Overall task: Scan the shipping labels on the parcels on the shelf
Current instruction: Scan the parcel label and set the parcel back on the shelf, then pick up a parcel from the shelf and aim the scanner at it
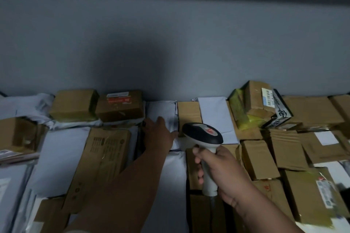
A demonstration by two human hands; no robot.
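Brown cardboard: most parcels (260, 159) are plain boxes, packed tight against each other under a grey wall (170, 43)
Pale mailers: grey-white bags (60, 149) lie among the boxes, flat, some partly under cartons
Scanner (203, 134): black-and-white handheld, head tilted forward and down toward the row by the wall; a red glow shows on top of the head
Right hand (223, 172): grip wrapped round the scanner's white handle, fingers curled on its left side, thumb side hidden
Left hand (158, 134): arm stretched forward, fingers reaching onto a pale mailer (162, 113) at the back row; grip looks loose and flat, holding nothing, though blur hides the fingertips
Long box (102, 164): printed carton lying diagonally just left of the left forearm, resting on mailers
Red-label box (119, 105): at the back, left of the left hand, touching a plain box (73, 105) on its left
Yellow-tape box (251, 106): at the back right, tilted, white barcode label (268, 98) on its right face; a black-and-white printed carton (280, 113) leans against it
Labelled box (314, 193): near right edge, label on top, print too blurred to read
Light: dim; a shadow falls on the wall above the left hand
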